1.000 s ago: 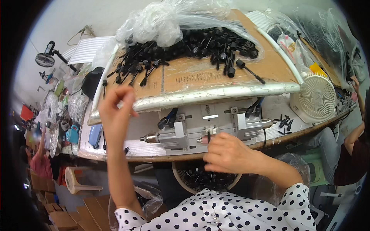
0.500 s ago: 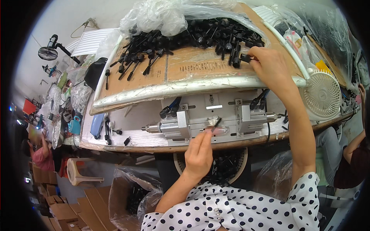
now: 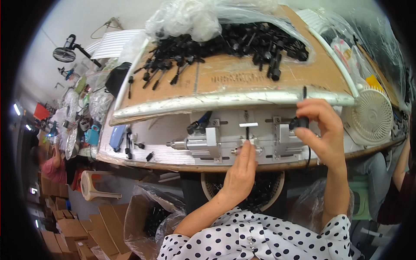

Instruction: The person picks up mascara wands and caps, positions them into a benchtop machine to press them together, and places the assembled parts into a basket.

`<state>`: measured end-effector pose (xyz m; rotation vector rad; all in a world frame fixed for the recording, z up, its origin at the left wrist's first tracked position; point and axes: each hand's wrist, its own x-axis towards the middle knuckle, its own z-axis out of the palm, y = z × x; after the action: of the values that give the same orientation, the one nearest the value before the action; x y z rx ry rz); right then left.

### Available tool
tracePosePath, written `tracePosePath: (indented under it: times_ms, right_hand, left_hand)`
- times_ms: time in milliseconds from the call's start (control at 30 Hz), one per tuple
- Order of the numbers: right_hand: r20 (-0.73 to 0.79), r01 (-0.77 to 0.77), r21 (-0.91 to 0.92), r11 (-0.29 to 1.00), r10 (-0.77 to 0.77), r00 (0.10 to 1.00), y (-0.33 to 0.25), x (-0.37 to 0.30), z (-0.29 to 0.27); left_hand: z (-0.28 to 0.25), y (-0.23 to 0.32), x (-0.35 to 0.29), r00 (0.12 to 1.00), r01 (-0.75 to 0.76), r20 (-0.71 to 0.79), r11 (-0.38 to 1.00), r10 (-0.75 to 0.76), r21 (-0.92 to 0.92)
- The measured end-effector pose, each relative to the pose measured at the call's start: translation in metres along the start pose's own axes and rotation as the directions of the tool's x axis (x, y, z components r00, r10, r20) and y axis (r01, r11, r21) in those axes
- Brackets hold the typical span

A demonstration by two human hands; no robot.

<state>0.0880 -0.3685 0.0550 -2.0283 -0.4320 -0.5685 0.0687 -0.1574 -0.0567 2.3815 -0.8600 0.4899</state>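
Observation:
My left hand [image 3: 240, 175] is at the middle of a metal bench fixture [image 3: 223, 147], fingers closed together. A thin black mascara wand [image 3: 247, 132] sticks out beyond its fingertips; the rest is hidden under the fingers. To the right, my right hand [image 3: 327, 130] is raised over the fixture's right clamp block [image 3: 284, 138]. It grips another mascara wand [image 3: 302, 123] by its black cap, with the brush pointing up past the fingers. Beyond both hands, a heap of black mascara wands [image 3: 236, 41] lies on a cardboard-covered sloping tray [image 3: 203, 86].
A white padded rim [image 3: 234, 97] edges the tray. Clear plastic [image 3: 186, 21] covers part of the heap. A white fan [image 3: 372, 115] stands at right. A few loose black pieces [image 3: 149, 156] lie at left on the bench. Below its edge is a round basket [image 3: 279, 186] of black parts.
My right hand has come back from the heap toward the fixture, carrying a mascara wand. My left hand has moved onto the fixture's middle, and the wand there now points straight away from me.

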Motion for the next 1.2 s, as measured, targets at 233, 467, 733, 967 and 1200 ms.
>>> tracePosePath:
  times_ms: [233, 467, 733, 967, 1200]
  right_hand:
    - [0.024, 0.068, 0.007, 0.998, -0.068, 0.997, -0.006, -0.01, 0.008]
    - [0.279, 0.273, 0.058, 0.96, -0.278, 0.919, -0.025, -0.026, 0.018]
    - [0.47, 0.467, -0.137, 0.874, -0.357, 0.807, 0.0, -0.032, 0.075]
    - [0.404, 0.51, -0.325, 0.796, -0.371, 0.836, 0.019, -0.04, 0.099]
    - [0.471, 0.527, -0.327, 0.784, -0.349, 0.81, 0.017, -0.039, 0.097]
  left_hand:
    - [-0.007, -0.007, 0.005, 0.989, -0.072, 0.139, 0.994, 0.06, 0.083]
    - [-0.06, -0.006, 0.0, 0.959, -0.225, 0.087, 0.911, 0.27, -0.345]
    - [-0.118, -0.139, 0.161, 0.94, 0.086, -0.339, 0.986, -0.034, 0.14]
    - [-0.121, -0.176, 0.208, 0.933, 0.333, -0.004, 0.86, -0.36, 0.386]
    - [-0.166, -0.109, 0.173, 0.941, 0.23, -0.149, 0.898, -0.304, -0.376]
